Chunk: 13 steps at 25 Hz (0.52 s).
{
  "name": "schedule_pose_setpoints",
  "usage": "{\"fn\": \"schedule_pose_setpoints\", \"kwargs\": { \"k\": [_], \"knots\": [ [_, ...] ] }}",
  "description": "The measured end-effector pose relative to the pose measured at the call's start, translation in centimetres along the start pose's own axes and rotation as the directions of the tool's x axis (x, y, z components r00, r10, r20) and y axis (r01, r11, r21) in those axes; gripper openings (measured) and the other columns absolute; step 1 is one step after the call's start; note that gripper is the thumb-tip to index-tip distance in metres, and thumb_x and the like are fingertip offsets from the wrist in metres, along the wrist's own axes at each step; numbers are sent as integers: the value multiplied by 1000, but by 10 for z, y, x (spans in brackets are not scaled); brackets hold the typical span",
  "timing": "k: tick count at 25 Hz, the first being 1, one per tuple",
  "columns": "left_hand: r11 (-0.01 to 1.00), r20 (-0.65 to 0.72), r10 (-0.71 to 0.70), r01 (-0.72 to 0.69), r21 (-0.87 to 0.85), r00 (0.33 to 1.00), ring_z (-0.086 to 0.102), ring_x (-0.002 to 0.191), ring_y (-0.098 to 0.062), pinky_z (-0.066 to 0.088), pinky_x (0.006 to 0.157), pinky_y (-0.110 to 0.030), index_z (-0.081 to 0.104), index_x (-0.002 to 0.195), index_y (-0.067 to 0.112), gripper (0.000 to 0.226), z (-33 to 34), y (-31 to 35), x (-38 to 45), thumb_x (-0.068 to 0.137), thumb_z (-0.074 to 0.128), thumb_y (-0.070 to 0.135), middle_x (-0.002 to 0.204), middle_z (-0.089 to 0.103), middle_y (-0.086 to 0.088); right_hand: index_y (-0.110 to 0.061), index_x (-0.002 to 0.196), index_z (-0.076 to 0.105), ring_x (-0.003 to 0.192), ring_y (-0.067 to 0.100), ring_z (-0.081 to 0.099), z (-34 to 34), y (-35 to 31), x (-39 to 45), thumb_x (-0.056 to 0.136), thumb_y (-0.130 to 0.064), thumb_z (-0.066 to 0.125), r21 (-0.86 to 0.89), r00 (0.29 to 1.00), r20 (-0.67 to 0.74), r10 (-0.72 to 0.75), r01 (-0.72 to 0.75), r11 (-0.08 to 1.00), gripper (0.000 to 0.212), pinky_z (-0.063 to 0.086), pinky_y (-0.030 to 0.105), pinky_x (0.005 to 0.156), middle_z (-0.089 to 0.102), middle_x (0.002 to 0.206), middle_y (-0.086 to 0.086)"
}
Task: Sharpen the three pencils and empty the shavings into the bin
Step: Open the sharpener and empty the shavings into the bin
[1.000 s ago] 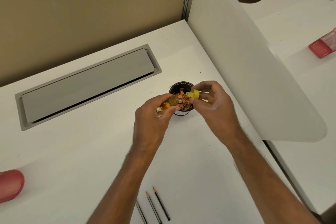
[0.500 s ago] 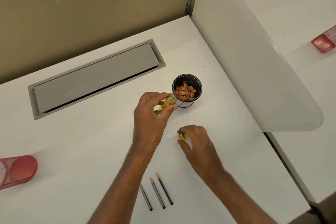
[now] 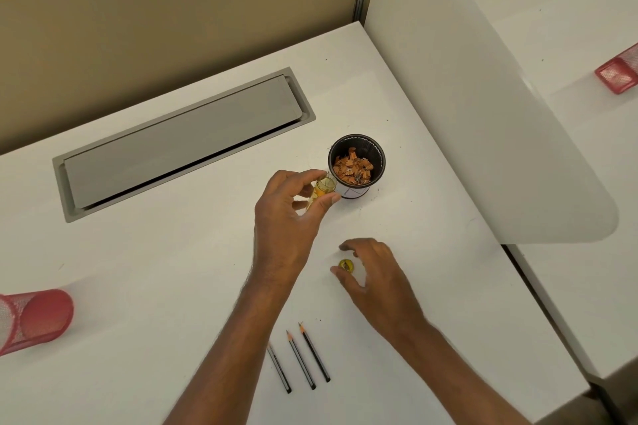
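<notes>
Black pencils [image 3: 300, 357] partly hidden by left forearm [image 3: 241, 338].

Soft, even indoor light falls from overhead, warm in tone. The white desk [image 3: 165, 286] reads bright without harsh glare; a mild sheen shows on the partition [image 3: 483, 134] at right. Shadows are faint and diffuse beneath both arms. Focus is fairly sharp at centre, softer toward the corners, where wide-angle distortion bends the straight edges.
</notes>
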<state>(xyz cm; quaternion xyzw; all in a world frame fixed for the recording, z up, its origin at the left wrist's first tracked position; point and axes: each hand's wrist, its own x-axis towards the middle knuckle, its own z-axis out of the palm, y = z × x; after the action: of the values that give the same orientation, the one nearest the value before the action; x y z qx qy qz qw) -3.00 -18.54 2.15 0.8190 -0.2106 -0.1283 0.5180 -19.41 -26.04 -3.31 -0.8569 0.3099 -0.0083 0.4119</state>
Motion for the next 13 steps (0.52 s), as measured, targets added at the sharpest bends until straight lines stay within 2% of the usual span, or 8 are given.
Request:
{"fn": "schedule_pose_setpoints", "kwargs": {
  "k": [2, 5, 8, 10, 13],
  "knots": [
    [1000, 22, 11, -11, -18, 1000, 65, 98, -6, 57, 75, -21, 68, 110, 48, 32, -2, 5, -2, 83, 82, 36, 101, 66, 20, -39, 129, 54, 111, -3, 58, -17, -19, 6, 95, -49, 65, 164, 995, -87, 52, -37, 986, 37, 46, 3, 81, 56, 124, -21],
    [992, 91, -3, 14, -125, 996, 69, 98, -10, 57, 74, -22, 70, 110, 46, 30, 1, 16, -6, 84, 80, 36, 103, 72, 22, -36, 136, 49, 124, 0, 58, -39, -45, 18, 96, -36, 68, 320, 970, -242, -3, 83, 944, 44, 51, 8, 92, 57, 137, -16],
    [977, 146, -42, 71, -201, 988, 70, 98, -6, 56, 74, -18, 74, 113, 35, 28, 7, 22, -7, 85, 79, 31, 102, 75, 22, -27, 137, 52, 125, 7, 60, -51, -57, 25, 100, -28, 64, 346, 953, -302, -16, 125, 930, 39, 53, 17, 100, 62, 136, -8],
    [975, 161, -51, 84, -207, 986, 69, 98, -5, 57, 75, -20, 73, 115, 35, 29, 9, 22, -4, 86, 79, 32, 103, 74, 22, -24, 131, 55, 119, 7, 63, -56, -59, 28, 100, -32, 62, 316, 946, -321, -37, 144, 938, 33, 56, 20, 96, 66, 129, -7],
    [986, 117, -46, 63, -153, 992, 66, 102, -8, 57, 76, -21, 67, 126, 34, 40, 13, 17, 3, 88, 76, 39, 115, 68, 18, -23, 126, 59, 110, 7, 63, -71, -52, 40, 98, -23, 69, 196, 922, -375, -96, 180, 964, 29, 56, 16, 86, 66, 122, -7]
  ]
}}
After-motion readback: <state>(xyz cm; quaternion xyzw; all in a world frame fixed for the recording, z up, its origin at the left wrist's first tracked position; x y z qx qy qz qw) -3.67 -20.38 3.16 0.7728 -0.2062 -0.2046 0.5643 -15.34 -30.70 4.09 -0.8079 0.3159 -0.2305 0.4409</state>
